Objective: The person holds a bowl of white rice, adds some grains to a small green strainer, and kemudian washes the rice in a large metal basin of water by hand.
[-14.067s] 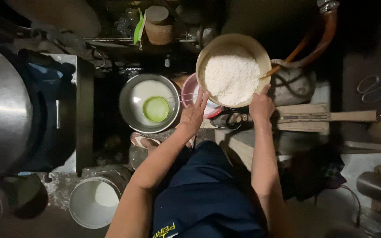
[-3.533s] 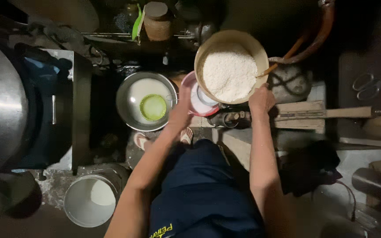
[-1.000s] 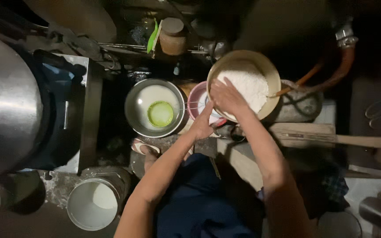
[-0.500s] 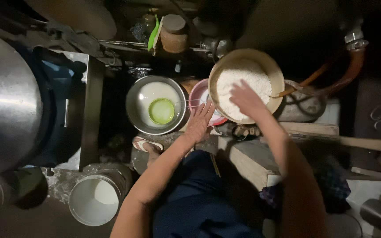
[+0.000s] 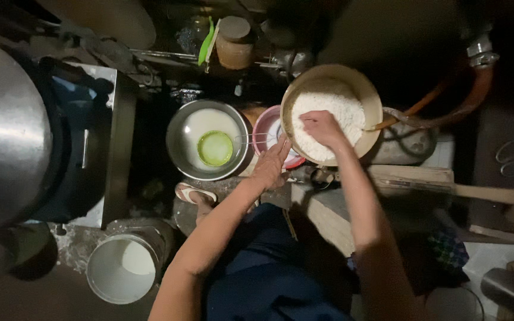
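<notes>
Nearest to me, my knees in dark cloth fill the bottom of the view, and my sandalled foot (image 5: 194,194) rests on the wet floor just below the steel bowl. Low on the left stands a white bucket (image 5: 123,267) with pale liquid in it, and a big steel pot (image 5: 7,131) fills the left edge.

My left hand (image 5: 272,166) lies flat, fingers together and stretched out, pressing against the near rim of the tan basin (image 5: 373,107) where it meets the pink bowl (image 5: 264,128). I grip nothing with it; it only steadies the rim. A wooden board (image 5: 411,181) runs off to the right just beside my right forearm.

My right hand (image 5: 322,128) is down inside the tan basin, fingers loosely curled on the white rice (image 5: 343,110) that fills it. Whether it grips a handful I cannot tell.

Left of the pink bowl, touching it, sits the steel bowl (image 5: 209,139) of milky water with a small green cup (image 5: 215,148) floating in it.

Beyond the basin an orange hose (image 5: 447,104) curves to its far right rim. Farthest off, a brown lidded jar (image 5: 234,41) and a green utensil (image 5: 205,44) sit on a dark rack.
</notes>
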